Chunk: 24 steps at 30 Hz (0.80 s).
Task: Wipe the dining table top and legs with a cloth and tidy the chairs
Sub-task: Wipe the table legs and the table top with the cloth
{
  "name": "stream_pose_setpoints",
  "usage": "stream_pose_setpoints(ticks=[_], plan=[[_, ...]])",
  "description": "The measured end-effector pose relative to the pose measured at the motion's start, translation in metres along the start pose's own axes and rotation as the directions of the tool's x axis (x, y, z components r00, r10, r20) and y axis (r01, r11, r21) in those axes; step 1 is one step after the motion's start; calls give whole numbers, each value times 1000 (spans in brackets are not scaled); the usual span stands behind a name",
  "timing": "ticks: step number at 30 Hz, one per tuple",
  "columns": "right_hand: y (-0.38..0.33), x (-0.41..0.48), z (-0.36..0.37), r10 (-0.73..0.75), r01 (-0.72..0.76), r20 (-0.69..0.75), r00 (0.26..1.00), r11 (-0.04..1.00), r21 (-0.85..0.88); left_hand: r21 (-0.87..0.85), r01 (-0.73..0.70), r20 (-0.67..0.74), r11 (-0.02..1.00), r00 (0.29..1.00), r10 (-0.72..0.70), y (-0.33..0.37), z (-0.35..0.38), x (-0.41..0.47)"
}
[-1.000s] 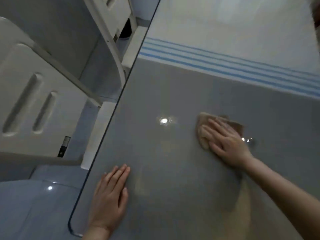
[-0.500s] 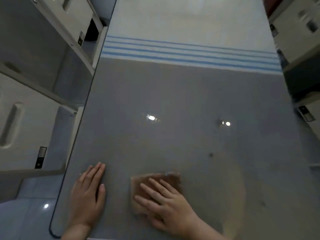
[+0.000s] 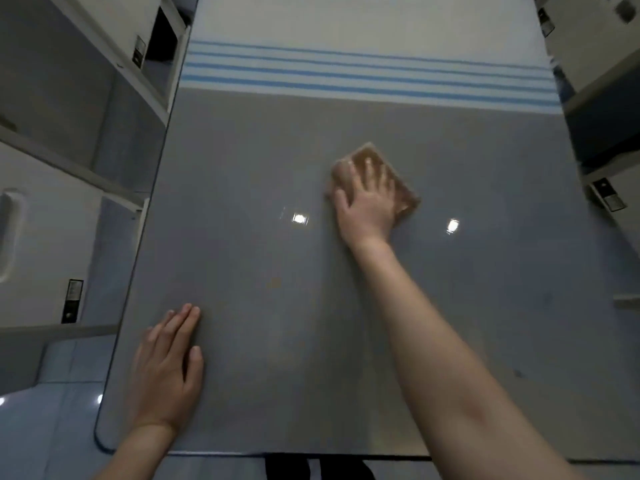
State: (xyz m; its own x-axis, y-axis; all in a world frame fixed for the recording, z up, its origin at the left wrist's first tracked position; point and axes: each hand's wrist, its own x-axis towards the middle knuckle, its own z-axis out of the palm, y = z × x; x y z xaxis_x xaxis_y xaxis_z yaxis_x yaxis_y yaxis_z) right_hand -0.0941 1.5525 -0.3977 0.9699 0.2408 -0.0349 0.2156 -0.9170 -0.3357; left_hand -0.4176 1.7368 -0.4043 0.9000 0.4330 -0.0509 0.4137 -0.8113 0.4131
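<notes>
Cloth (image 3: 377, 178): one, under flat right hand (image 3: 367, 206); left hand (image 3: 166, 368) flat on table (image 3: 277, 150)

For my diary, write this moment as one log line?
step: wipe table top | right hand: presses cloth | left hand: rests flat on table top

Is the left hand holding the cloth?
No, the left hand lies flat on the table, while the right hand presses the cloth.
</notes>
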Motion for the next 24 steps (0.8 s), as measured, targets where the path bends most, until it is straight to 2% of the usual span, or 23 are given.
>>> stream_pose_setpoints(ticks=[1, 2, 3, 5, 6, 7, 8, 9, 10, 11, 12, 13, 14, 15, 16, 17, 18, 19, 21, 24], plan=[[-28, -33, 14, -168, 168, 16, 986, 986, 17, -8, 9, 10, 1000, 1000, -9, 0, 0, 0], [-48, -71, 25, -344, 342, 63, 937, 939, 38, -6, 17, 21, 1000, 1000, -17, -1, -1, 0], [-56, -111, 31, -512, 507, 123, 850, 859, 68, -3, 27, 34, 1000, 999, -27, -1, -1, -1], [-35, -164, 18, -763, 765, 267, 589, 633, 120, -5, 25, 43, 1000, 999, -25, -1, -2, -3], [-9, -167, 7, -841, 859, 328, 430, 493, 140, -9, 17, 39, 1000, 999, -17, -2, -3, -2], [21, -156, -5, -877, 910, 367, 310, 386, 153, -8, 15, 34, 1000, 999, -15, -2, -3, -1], [51, -135, -16, -880, 930, 392, 270, 344, 130, -9, 15, 32, 1000, 999, -15, -2, -2, -2], [78, -106, -27, -866, 924, 387, 318, 375, 81, -12, 8, 27, 1000, 1000, -7, -3, -1, -2], [100, -73, -36, -827, 878, 353, 437, 478, 34, -16, -7, 13, 1000, 1000, 7, -5, 0, -2], [116, -38, -43, -744, 782, 301, 596, 623, -9, -18, -18, 0, 1000, 1000, 18, -7, 0, -2], [124, -3, -50, -610, 635, 231, 758, 771, -51, -20, -24, -13, 1000, 1000, 24, -8, 0, -1], [124, 30, -52, -434, 447, 141, 890, 891, -80, -18, -26, -21, 1000, 999, 26, -8, 1, -1], [119, 62, -49, -249, 252, 42, 968, 963, -95, -9, -32, -32, 999, 999, 32, -7, 1, -1], [105, 90, -44, -73, 70, -30, 997, 992, -100, -1, -36, -41, 999, 999, 36, -6, 1, 0], [83, 115, -38, 80, -86, -72, 994, 992, -89, 0, -36, -42, 999, 998, 36, -5, 1, 0], [52, 137, -28, 186, -192, -83, 979, 979, -63, -6, -36, -35, 999, 999, 36, -5, 1, 0], [16, 153, -15, 215, -218, -68, 974, 975, -38, -12, -37, -29, 999, 999, 37, -4, 0, 0], [-26, 160, 0, 174, -175, -33, 984, 984, -30, -16, -39, -22, 999, 999, 39, -6, -1, 1], [-114, 150, 33, -31, 32, 52, 998, 999, -33, -10, -42, -10, 999, 999, 42, -8, -3, 1], [-216, 90, 71, -372, 373, 129, 919, 928, 15, -43, -29, 19, 999, 999, 30, -6, -5, -2]])
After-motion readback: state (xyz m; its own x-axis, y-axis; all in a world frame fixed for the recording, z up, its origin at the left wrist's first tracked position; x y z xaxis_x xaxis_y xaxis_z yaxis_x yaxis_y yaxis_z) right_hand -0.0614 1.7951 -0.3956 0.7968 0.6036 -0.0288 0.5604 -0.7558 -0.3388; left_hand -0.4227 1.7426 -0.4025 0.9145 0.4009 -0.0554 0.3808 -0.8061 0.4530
